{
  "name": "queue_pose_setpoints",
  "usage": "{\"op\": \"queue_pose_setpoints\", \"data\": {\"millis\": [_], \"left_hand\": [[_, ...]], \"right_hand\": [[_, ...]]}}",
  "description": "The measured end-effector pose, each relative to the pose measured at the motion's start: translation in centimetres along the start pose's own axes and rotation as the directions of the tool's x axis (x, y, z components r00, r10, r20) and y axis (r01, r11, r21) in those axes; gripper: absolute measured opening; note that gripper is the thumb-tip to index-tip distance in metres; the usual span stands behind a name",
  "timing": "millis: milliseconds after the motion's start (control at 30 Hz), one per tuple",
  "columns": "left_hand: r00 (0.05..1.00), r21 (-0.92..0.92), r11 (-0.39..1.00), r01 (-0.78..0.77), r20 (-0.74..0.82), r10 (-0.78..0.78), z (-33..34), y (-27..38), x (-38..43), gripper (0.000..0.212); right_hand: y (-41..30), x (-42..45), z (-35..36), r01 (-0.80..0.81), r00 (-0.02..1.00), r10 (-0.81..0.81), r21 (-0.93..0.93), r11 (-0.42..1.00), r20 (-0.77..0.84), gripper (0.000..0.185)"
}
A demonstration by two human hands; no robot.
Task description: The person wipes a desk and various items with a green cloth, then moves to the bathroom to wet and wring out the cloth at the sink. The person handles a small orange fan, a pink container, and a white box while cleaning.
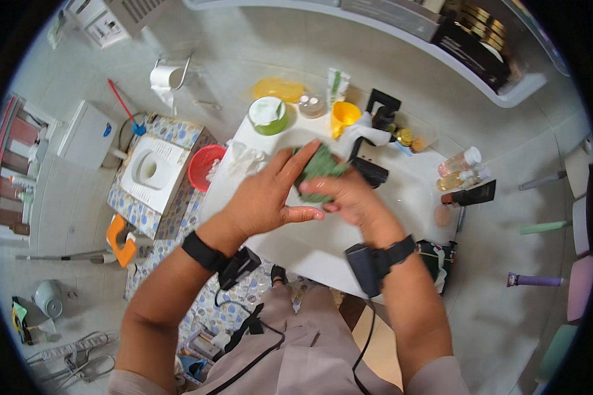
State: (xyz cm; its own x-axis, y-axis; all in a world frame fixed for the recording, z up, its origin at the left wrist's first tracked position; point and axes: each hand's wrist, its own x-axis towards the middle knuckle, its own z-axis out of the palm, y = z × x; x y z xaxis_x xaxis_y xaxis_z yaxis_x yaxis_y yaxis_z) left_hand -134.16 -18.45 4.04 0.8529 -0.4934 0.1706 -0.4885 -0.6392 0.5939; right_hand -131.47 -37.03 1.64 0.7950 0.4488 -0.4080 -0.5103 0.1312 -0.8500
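A crumpled green cloth (pixel 321 170) is held above the white washbasin (pixel 291 244). My right hand (pixel 360 202) grips it, thumb across its near face and the other fingers partly hidden. My left hand (pixel 262 197) lies against the cloth's left side with spread fingers, the index along its top and the thumb standing free below. Both hands look wet. Behind my right hand, a black faucet (pixel 370 170) is partly covered. Crumpled white tissue (pixel 244 158) rests on the basin's left rim.
Along the back rim stand a green tub (pixel 268 116), a yellow cup (pixel 346 114) and a white tube (pixel 337 86). Several bottles (pixel 459 163) and a black tube (pixel 477 192) line the right side. A red bin (pixel 205 168) stands left, near a squat toilet (pixel 153 168). A shelf (pixel 519 94) overhangs the back.
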Motion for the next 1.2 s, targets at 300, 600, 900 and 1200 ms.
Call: {"op": "queue_pose_setpoints", "data": {"millis": [300,600,900,1200], "left_hand": [[0.97,0.241,0.941,-0.237,0.121,0.213,-4.4,-0.9,3.0,0.06],[0.97,0.604,0.784,-0.14,0.244,-0.015,-3.1,-0.3,4.6,0.015],[0.903,0.349,0.932,0.095,0.363,-0.228,-0.7,-1.9,6.0,0.016],[0.857,0.044,0.987,0.153,0.491,-0.154,0.1,-3.9,6.6,0.02]], "right_hand": [[-5.8,-1.3,5.0,-0.044,0.995,0.081,-0.499,0.865,0.054,0.046],[-3.5,1.3,4.9,-0.106,0.972,-0.186,-0.972,0.211,-0.147,0.04],[-1.5,1.6,3.3,-0.041,0.893,-0.449,-0.989,-0.144,0.028,0.017],[-1.7,0.9,1.8,0.184,0.736,-0.555,-0.903,-0.388,0.389,0.043]]}}
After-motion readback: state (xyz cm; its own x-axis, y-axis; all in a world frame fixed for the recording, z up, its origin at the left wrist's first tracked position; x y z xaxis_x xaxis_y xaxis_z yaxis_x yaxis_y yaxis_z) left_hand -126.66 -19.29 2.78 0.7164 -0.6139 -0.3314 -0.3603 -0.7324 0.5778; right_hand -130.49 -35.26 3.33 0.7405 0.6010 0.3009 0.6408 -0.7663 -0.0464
